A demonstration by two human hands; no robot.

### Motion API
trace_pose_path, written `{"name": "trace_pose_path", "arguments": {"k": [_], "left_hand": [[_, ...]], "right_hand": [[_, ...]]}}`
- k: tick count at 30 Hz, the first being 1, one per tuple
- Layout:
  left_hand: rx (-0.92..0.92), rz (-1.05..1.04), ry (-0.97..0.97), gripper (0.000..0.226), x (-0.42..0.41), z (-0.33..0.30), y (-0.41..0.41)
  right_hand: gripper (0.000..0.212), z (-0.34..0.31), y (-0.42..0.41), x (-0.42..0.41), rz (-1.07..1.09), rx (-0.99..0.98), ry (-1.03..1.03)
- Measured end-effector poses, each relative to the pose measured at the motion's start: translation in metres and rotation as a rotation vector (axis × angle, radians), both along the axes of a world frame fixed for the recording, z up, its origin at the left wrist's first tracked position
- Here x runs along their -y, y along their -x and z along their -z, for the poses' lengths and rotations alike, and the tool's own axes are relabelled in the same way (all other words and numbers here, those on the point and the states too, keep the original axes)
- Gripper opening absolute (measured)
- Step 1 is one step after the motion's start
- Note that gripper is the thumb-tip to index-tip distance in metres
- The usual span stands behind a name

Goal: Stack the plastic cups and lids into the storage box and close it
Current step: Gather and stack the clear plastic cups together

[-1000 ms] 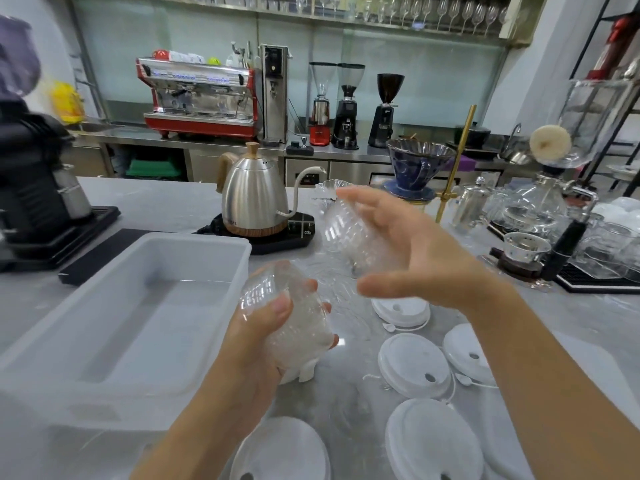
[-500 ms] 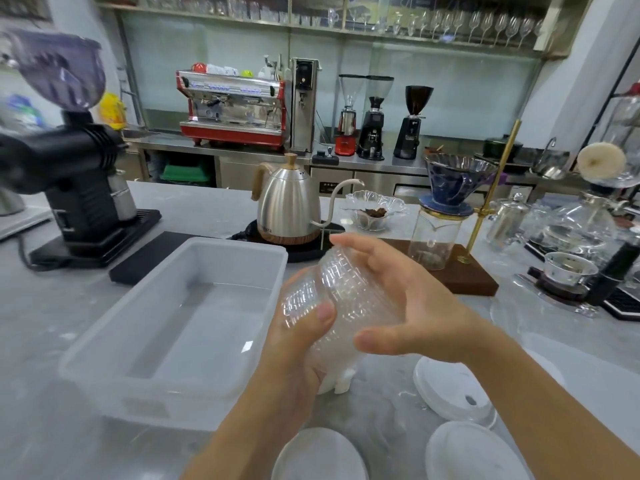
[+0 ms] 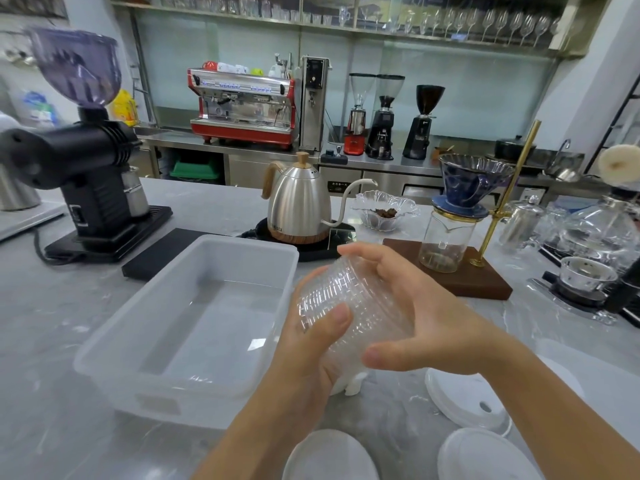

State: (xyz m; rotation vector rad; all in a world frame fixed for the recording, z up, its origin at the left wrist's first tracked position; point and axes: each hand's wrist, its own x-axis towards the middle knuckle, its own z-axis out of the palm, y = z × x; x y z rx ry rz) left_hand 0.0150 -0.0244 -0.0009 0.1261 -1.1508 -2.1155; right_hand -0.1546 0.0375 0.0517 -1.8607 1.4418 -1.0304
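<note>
A nested stack of clear plastic cups lies tilted between both hands, above the counter and just right of the storage box. My left hand grips the stack from below, thumb on its side. My right hand wraps over its upper end. The translucent white storage box stands open and holds nothing, left of the hands. White lids lie flat on the counter: one under my right wrist, one at the bottom edge, one at the bottom right.
Behind the box stand a steel gooseneck kettle on a black base and a black coffee grinder at the left. A glass dish, a blue dripper stand on a wooden base and glassware crowd the right.
The two separate cup stacks came together into one held by both hands. The view has shifted, so the box and hands sit further right and higher.
</note>
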Motion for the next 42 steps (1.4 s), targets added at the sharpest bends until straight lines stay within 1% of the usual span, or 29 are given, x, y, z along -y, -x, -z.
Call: {"name": "trace_pose_path", "arguments": {"k": [4,8,11,15,17,21,23,26,29,33,34,35,36,38,39,40,41,42], "left_hand": [[0.011,0.005,-0.049,0.113,0.001,0.001,-0.001],[-0.005,0.024,-0.057,0.112,0.0,0.0,-0.003],[0.022,-0.005,-0.057,0.112,0.0,0.0,-0.004],[0.037,-0.044,-0.053,0.112,0.001,-0.001,-0.006],[0.028,-0.06,-0.042,0.112,0.001,-0.001,-0.005],[0.035,-0.128,0.016,0.102,-0.002,0.0,-0.001],[0.041,-0.14,0.018,0.094,-0.003,0.002,0.0],[0.05,-0.109,0.028,0.084,-0.001,0.005,-0.001],[0.054,-0.089,0.027,0.095,-0.001,0.007,-0.001],[0.049,-0.082,0.027,0.107,-0.002,0.004,-0.002],[0.046,-0.083,0.034,0.109,-0.002,0.003,-0.002],[0.047,-0.084,0.043,0.11,-0.002,0.003,-0.002],[0.051,-0.09,0.046,0.11,-0.001,0.002,-0.003],[0.056,-0.097,0.022,0.111,0.001,0.0,-0.004],[0.055,-0.089,0.006,0.112,0.001,0.0,-0.004],[0.047,-0.084,0.004,0.112,0.002,0.0,-0.005],[0.037,-0.077,0.011,0.11,0.002,0.0,-0.005],[0.03,-0.072,0.026,0.109,0.002,0.0,-0.004]], "right_hand": [[0.099,-0.001,-0.007,0.0,-0.039,-0.006,-0.033],[0.099,-0.001,-0.013,-0.001,-0.041,-0.023,-0.019],[0.099,-0.001,-0.015,-0.002,-0.067,-0.052,-0.01],[0.103,-0.001,-0.017,-0.002,-0.13,0.066,-0.05],[0.098,-0.003,-0.019,-0.002,-0.139,0.1,-0.043],[0.076,-0.001,-0.022,0.001,-0.12,0.151,-0.024],[0.075,0.0,-0.021,0.001,-0.094,0.159,-0.027],[0.082,-0.003,-0.017,-0.003,-0.084,0.09,-0.028],[0.087,-0.008,-0.018,-0.005,-0.111,0.041,-0.02],[0.088,-0.012,-0.022,-0.011,-0.121,0.035,-0.012],[0.088,-0.011,-0.021,-0.009,-0.132,0.001,-0.016],[0.085,-0.012,-0.023,-0.004,-0.13,-0.018,-0.017],[0.074,-0.009,-0.021,0.001,-0.117,-0.045,0.002],[0.041,-0.011,-0.02,0.01,-0.073,-0.017,-0.013],[0.032,-0.013,-0.021,0.01,-0.052,0.101,-0.078],[0.031,-0.013,-0.019,0.01,-0.085,0.217,-0.109],[0.035,-0.012,-0.018,0.005,-0.095,0.32,-0.15],[0.041,-0.009,-0.014,0.0,-0.102,0.321,-0.141]]}}
